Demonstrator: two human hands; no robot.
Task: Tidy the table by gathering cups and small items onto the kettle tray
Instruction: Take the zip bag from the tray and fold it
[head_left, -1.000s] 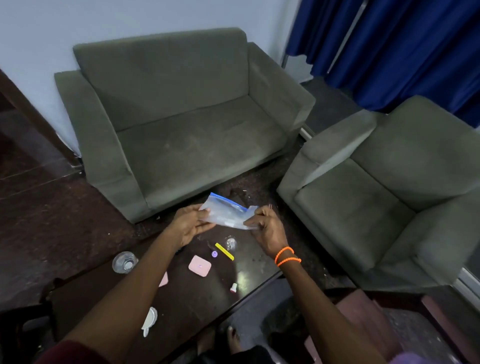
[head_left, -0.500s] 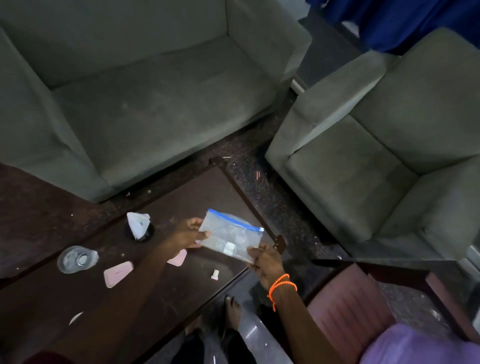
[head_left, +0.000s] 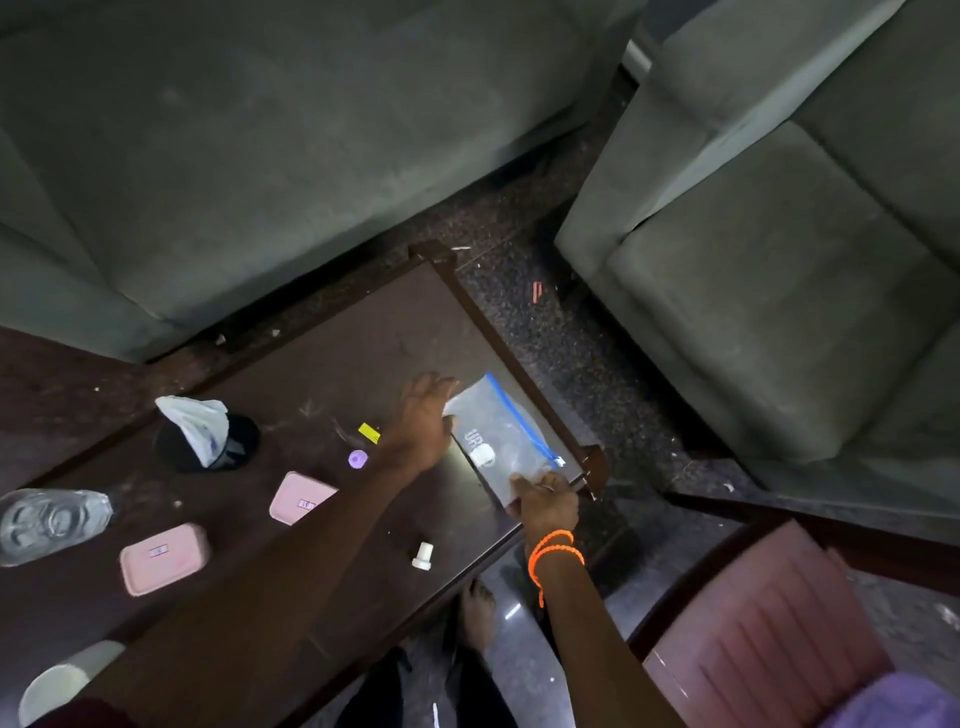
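Behind the worktop, a grey-green sofa (head_left: 270, 171) fills the top left; a matching armchair (head_left: 779, 249) sits top right. Dark wooden worktop (head_left: 332, 358) runs diagonally across the middle, with speckled floor (head_left: 524, 291) between it and the seats. Pink chair seat (head_left: 763, 639) at bottom right.

Zip bag (head_left: 501, 441), clear with a blue seal strip, lies flat at the right end of the worktop, close to the corner; a small white item shows through it. Left hand (head_left: 421, 426) rests with fingers spread and flat, touching the bag's left edge, not closed on it. Right hand (head_left: 545, 501), orange wristband (head_left: 553, 548) on the wrist, pinches the bag's near corner between its fingertips.

Left part of the worktop: clear water bottle (head_left: 49, 522) lying at the left edge, black cup (head_left: 208, 444) with a crumpled white wrapper (head_left: 200, 423) stuffed in it, two pink boxes — one (head_left: 163, 558) near the bottle, the other (head_left: 301, 499) partly hidden by the left forearm. White cup (head_left: 52, 691) at bottom left corner, partly cut off.

Small bits: white cap (head_left: 423, 556) near the front edge, purple round piece (head_left: 358, 459) and yellow tag (head_left: 369, 432) just beside the left wrist. No kettle tray can be made out.
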